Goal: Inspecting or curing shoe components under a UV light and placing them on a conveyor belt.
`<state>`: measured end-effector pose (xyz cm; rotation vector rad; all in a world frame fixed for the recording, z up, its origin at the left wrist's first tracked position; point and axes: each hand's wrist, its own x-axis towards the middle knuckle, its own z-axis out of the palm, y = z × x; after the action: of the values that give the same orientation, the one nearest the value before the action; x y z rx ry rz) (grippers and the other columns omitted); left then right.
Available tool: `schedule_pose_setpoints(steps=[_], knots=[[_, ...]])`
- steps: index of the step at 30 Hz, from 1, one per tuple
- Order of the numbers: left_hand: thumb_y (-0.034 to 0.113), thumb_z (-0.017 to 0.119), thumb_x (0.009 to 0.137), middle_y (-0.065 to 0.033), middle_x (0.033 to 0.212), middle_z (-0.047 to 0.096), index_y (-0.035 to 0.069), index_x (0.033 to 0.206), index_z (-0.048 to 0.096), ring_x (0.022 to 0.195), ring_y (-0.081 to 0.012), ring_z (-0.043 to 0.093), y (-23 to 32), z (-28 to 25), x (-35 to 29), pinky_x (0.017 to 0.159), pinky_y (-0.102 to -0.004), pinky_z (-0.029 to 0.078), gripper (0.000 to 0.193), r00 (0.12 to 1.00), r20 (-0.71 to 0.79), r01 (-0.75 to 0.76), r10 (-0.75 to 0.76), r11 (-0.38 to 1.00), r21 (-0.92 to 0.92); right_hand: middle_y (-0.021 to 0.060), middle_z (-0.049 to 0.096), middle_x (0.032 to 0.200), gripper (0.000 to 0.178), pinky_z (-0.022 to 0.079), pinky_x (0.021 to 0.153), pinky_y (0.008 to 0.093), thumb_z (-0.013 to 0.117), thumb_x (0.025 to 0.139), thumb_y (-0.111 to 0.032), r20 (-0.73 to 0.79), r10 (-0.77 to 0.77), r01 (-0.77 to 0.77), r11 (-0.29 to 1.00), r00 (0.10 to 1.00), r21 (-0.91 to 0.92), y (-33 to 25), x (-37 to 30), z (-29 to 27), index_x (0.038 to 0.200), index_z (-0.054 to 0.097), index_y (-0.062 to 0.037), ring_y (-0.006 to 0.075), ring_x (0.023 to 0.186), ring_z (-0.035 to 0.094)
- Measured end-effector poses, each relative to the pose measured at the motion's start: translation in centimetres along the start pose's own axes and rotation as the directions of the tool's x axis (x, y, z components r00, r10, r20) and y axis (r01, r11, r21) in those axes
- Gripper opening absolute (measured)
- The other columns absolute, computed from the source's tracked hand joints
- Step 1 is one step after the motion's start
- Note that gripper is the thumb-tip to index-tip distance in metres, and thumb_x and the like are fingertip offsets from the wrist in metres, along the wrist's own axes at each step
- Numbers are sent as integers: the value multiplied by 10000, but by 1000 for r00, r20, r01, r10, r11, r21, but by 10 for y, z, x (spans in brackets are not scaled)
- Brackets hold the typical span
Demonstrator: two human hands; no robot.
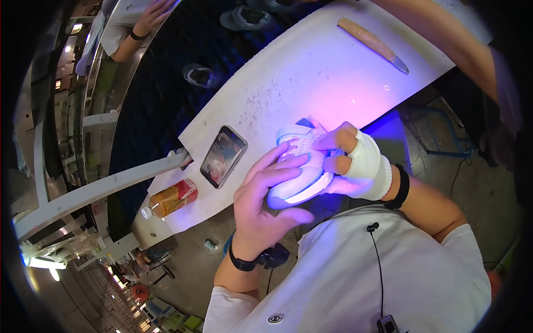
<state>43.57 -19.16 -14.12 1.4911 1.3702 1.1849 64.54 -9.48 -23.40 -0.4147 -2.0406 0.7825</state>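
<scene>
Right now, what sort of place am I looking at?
Probably a shoe factory: there's a sneaker under purple light, more shoes on the dark surface beyond, and a wooden-handled knife on the white worktop.

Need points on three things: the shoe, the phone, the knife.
Shoe [315,164]: head view, on the upper between the two hands' fingers.
Phone [224,156]: head view, mid-screen.
Knife [370,42]: head view, on the handle.

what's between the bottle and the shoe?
In the head view, a phone lies on the white table between bottle and shoe; the left hand, touching the shoe, also comes in between.
</scene>
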Motion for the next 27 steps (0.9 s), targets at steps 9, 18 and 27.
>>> schedule_pose_setpoints(steps=[9, 18, 27], knots=[[133, 1010, 675, -191, 1068, 809, 40, 992, 676, 1282, -457, 667, -22, -10, -14, 1085, -530, 540, 470, 989, 54, -146, 138, 970, 193, 122, 651, 1040, 452, 531, 732, 463, 891, 685, -434, 141, -16, 18, 1000, 990, -15, 3, 11, -1, 852, 652, -90, 343, 900, 623], [85, 907, 774, -243, 1442, 617, 20, 1366, 612, 1377, -363, 602, -21, -19, -38, 1170, -439, 460, 664, 906, -110, 413, -408, 910, 31, 178, 648, 1301, 388, 546, 1000, 565, 850, 765, -290, 89, -81, 79, 997, 993, 21, 17, -4, 51, 932, 561, -90, 392, 1133, 631], [318, 960, 715, -195, 1190, 744, 43, 1456, 569, 1087, -306, 750, -30, 2, -39, 939, -415, 585, 881, 898, -220, 438, -382, 710, 551, 129, 647, 1335, 244, 552, 998, 490, 747, 838, -107, -55, -163, 154, 977, 985, -149, 22, -24, 71, 988, 556, -122, 311, 1141, 641]])
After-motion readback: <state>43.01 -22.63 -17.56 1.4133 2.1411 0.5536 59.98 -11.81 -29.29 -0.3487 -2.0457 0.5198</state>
